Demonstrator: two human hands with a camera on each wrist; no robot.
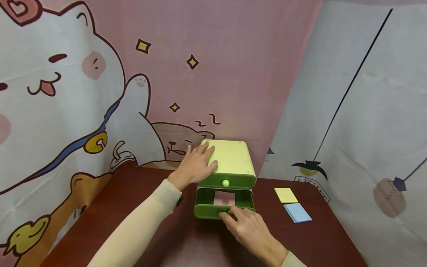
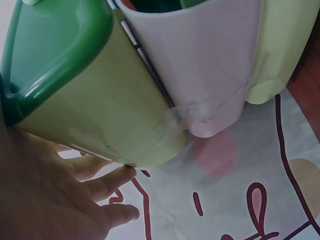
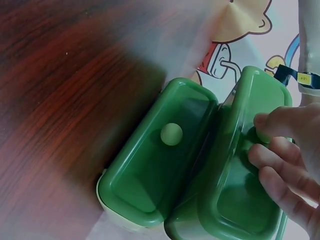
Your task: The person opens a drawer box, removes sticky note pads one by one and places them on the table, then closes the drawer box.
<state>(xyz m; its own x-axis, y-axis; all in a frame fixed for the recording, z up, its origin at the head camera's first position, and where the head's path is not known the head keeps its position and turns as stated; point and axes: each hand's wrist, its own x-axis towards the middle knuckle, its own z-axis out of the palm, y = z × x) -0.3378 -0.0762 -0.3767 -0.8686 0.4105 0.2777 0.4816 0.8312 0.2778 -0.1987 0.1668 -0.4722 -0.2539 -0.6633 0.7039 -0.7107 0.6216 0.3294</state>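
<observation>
A small two-drawer box with a pale yellow top (image 1: 231, 155) and green drawer fronts stands at the back of the table. Its lower drawer (image 1: 207, 211) is pulled out, and a pink pad of paper (image 1: 224, 198) lies inside. The upper drawer (image 3: 157, 155) is closed, with a round pale green knob on its front. My left hand (image 1: 197, 165) rests with fingers spread on the left part of the box's top. With thumb and fingers, my right hand (image 3: 295, 155) pinches the lower drawer's knob (image 3: 263, 136), which the fingers partly hide.
To the right of the box, a yellow sticky-note pad (image 1: 285, 195) and a blue one (image 1: 297, 213) lie on the dark red-brown table (image 1: 133, 207). Behind the table hangs a pink and white cartoon cloth (image 1: 240, 74).
</observation>
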